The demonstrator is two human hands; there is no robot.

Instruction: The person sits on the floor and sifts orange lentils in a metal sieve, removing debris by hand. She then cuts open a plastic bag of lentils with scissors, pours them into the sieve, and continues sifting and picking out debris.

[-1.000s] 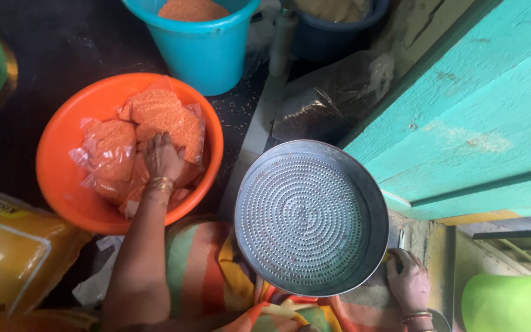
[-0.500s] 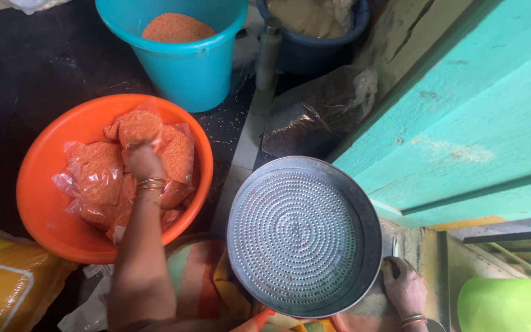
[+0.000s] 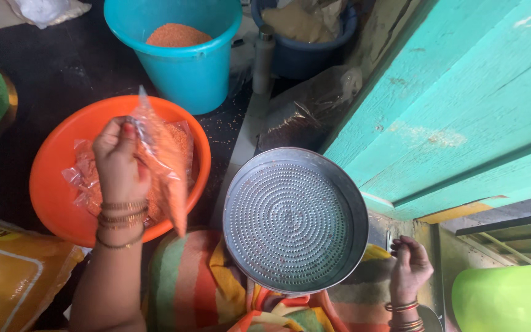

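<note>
My left hand point(image 3: 120, 161) grips the top of a clear plastic packet of orange lentils point(image 3: 166, 165) and holds it lifted above the orange basin point(image 3: 50, 190). More such packets point(image 3: 82, 179) lie in the basin. A round metal sieve point(image 3: 295, 220) with a perforated bottom rests on my lap over striped cloth, with nothing in it. My right hand point(image 3: 409, 265) sits just right of the sieve's rim, fingers curled around something thin that I cannot make out.
A blue bucket point(image 3: 178, 67) of orange lentils stands beyond the basin. A dark blue tub point(image 3: 305, 43) is behind it. A turquoise wooden door point(image 3: 462, 104) fills the right. A yellow sack point(image 3: 7, 276) lies at lower left, a green container point(image 3: 511, 298) at lower right.
My left hand has picked one lentil packet out of the orange basin and raised it. The sieve and my right hand have stayed in place.
</note>
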